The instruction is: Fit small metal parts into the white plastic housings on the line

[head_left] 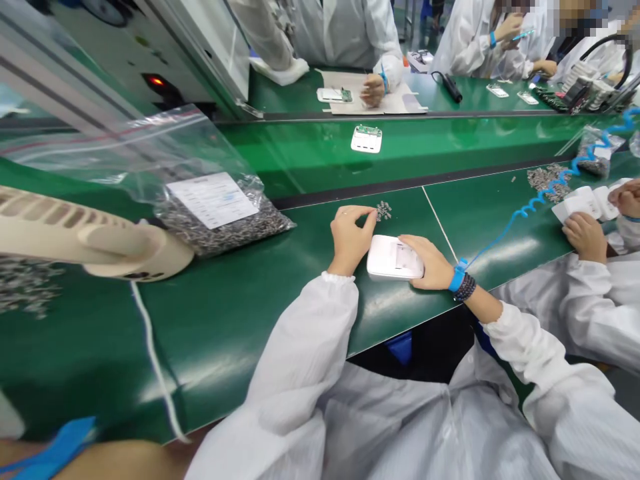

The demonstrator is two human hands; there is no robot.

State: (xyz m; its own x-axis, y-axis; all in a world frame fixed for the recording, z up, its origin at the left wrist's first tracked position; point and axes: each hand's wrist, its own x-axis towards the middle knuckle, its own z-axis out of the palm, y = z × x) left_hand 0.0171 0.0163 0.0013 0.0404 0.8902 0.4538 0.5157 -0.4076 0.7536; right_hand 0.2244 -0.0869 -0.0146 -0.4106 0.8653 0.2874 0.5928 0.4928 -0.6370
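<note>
The left hand (350,239) lies back-up with knuckles bent. Its index finger and thumb stretch toward 1 o'clock with tips close together, but whether they pinch shut cannot be told. The left forearm (305,333), sleeved to the wrist, runs up from 7 o'clock. The right hand (427,262) lies palm down, fingers loose and pointing to 9 o'clock. The right forearm (495,313) comes in from 4 o'clock, its wrist bare.

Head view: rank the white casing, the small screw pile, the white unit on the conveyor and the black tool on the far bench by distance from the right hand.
1. white casing: under the right hand, touching it.
2. small screw pile: just beyond, slightly left.
3. white unit: out on the conveyor.
4. black tool: on the far bench.
</note>
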